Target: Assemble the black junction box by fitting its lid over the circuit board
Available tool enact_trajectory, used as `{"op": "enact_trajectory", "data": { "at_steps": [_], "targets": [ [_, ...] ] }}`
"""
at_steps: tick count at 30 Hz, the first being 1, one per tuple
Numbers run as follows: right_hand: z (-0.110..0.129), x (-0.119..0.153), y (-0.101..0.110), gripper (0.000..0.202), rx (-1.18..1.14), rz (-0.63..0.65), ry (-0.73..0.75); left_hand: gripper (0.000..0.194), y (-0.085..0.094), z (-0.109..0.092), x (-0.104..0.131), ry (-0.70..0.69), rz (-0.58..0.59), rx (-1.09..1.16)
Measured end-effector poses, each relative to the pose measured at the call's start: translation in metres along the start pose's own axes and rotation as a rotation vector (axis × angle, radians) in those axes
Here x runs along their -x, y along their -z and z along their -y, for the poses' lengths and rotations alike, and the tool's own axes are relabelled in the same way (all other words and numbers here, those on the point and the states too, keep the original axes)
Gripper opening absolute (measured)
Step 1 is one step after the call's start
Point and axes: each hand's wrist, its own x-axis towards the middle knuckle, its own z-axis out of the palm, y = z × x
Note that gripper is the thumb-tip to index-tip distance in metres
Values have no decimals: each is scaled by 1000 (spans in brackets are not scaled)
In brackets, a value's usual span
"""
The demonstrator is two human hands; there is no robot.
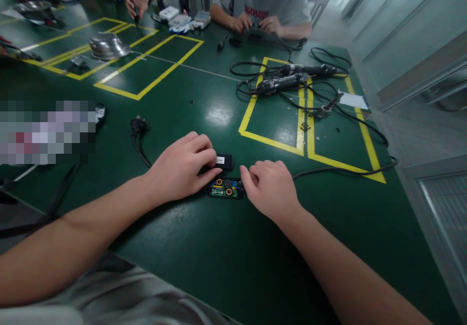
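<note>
A small black housing [210,194] lies open in front of me, showing a green circuit board [219,190] with copper-wound rings and coloured wires. Just behind it is a black cover [228,162] with a white label. My left hand [188,164] is closed around the cover's left end, thumb beneath and fingers curled over it. By the housing's right end, my right hand [270,186] has its fingers curled in and its thumb pointing at the cord entry; what they hold is hidden. A black cord [332,169] runs off behind this hand. Left of my left hand lies a plug [138,126] on its cord.
Two electric screwdrivers [280,83] with looped cables lie at the back right, near small screws [305,127] and white paper [353,99]. A metal bowl [108,46] stands back left. Across the green table [204,237], a co-worker [260,9] handles a dark part.
</note>
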Motion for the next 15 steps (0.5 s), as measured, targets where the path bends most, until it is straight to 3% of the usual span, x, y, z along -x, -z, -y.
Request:
{"op": "enact_trajectory", "data": {
  "at_steps": [2,4,8,10,15],
  "targets": [
    [0,0,0,53,-33,-1,-20,24,-1,2,-1,42,-9,54],
    [-1,-1,1,54,-72,3,-47,35,-2,4,-2,69,72,106],
    [-1,-2,2,56,-136,12,-83,36,-3,6,-4,84,164,136],
    [-1,-2,2,56,-157,16,-88,35,-3,6,-3,66,135,119],
    [-1,-3,3,55,-191,6,-106,35,1,1,3,-59,-61,222]
  ]
}}
